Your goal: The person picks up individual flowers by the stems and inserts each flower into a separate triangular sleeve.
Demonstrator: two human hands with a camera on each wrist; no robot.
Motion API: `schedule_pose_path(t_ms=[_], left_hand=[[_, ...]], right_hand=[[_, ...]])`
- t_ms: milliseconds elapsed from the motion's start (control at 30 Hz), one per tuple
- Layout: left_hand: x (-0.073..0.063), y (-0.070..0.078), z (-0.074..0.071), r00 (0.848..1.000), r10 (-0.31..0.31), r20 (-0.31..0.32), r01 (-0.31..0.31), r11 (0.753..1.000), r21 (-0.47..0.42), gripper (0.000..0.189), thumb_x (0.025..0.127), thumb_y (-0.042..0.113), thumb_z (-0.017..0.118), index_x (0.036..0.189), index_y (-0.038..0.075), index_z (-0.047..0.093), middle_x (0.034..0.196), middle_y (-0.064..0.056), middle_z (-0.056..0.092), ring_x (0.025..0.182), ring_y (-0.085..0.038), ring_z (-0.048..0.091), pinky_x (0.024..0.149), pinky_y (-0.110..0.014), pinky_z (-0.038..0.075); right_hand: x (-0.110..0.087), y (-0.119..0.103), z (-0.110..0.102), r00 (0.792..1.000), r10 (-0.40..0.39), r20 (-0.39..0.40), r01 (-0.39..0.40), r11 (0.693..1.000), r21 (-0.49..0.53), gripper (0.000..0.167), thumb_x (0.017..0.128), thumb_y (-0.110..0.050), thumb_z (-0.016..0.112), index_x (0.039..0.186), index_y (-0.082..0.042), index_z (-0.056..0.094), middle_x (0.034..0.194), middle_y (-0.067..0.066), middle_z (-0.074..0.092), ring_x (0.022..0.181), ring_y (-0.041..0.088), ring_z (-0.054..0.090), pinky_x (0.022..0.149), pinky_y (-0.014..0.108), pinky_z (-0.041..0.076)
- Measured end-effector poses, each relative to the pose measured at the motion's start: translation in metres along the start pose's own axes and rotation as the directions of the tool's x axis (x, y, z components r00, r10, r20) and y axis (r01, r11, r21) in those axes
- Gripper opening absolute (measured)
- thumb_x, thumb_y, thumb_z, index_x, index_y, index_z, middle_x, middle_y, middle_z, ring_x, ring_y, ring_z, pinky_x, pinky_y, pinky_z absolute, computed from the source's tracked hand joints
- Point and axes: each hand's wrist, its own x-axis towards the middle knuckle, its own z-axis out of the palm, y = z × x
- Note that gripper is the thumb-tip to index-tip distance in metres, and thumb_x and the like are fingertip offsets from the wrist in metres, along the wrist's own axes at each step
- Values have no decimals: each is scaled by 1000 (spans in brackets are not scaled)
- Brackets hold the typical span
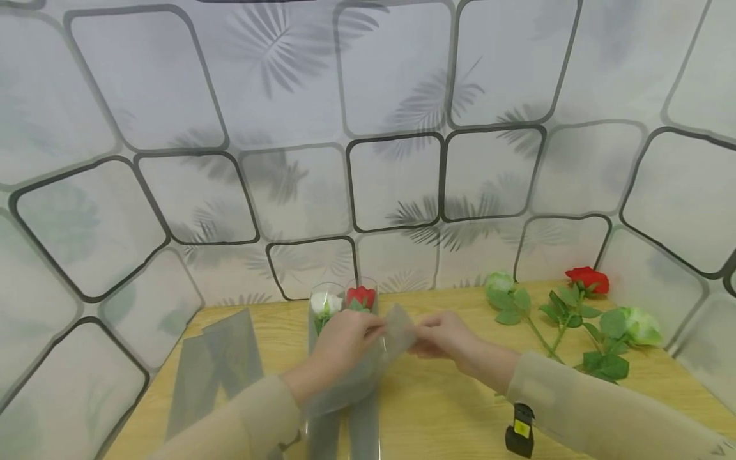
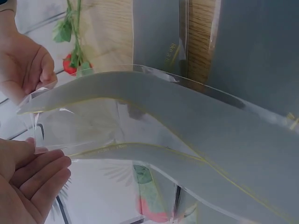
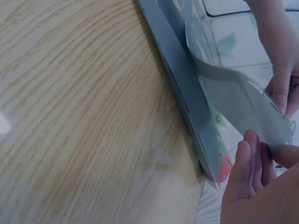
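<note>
Both hands hold the end of a grey and clear plastic flower sleeve (image 2: pixel 159 100) with thin gold lines. My left hand (image 1: pixel 345 342) pinches one corner between thumb and fingers, and my right hand (image 1: pixel 445 338) pinches the opposite corner. In the left wrist view the sleeve end spans the gap between the two hands, and no flower shows inside it. Behind and below, on the table, lie two wrapped flowers, a white rose (image 1: pixel 325 304) and a red rose (image 1: pixel 360 297); their grey wraps are partly hidden by the left hand and the held sleeve.
More grey flower sleeves (image 1: pixel 236 348) lie overlapping on the wooden table (image 1: pixel 437 409), left of the hands. Loose stems lie at the right: a red rose (image 1: pixel 588 280) and two pale green roses, one at the back (image 1: pixel 500 282), one nearer (image 1: pixel 642 326). Patterned cloth (image 1: pixel 397 185) surrounds the table.
</note>
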Motion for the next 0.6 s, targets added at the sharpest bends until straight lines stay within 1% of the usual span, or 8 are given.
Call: schedule_pose_path(t_ms=[233,433,500,600], left_hand=[[1,0,0,999,37,-21,-36,998,48,8,96,15,78,99,9,83,93,-4,83,81,-18,80,72,-32,65],[2,-2,0,996,80,-49,-75,991,110,8,94,16,80,99,10,83,93,-4,84,81,-18,81,72,-33,65],[2,-2,0,995,86,-45,-80,990,118,7,94,15,80,98,10,83,92,-4,84,80,-18,80,71,-33,65],[2,-1,0,996,86,-21,-83,989,123,6,95,15,79,95,9,82,86,-3,82,71,-14,76,65,-29,62]], right_hand=[[0,11,-4,1000,21,-16,-21,1000,-6,22,101,-3,62,110,15,71,86,16,81,71,10,76,69,26,66],[-1,19,-3,999,47,-16,-47,999,-4,21,99,-2,62,109,15,70,86,14,82,71,10,75,71,26,66],[-2,20,-4,999,51,-14,-50,999,5,21,99,-2,63,108,15,70,85,14,82,71,10,75,71,28,66],[-2,22,-5,999,49,-8,-49,999,15,21,99,-3,65,108,14,70,85,13,82,71,10,75,72,28,66]])
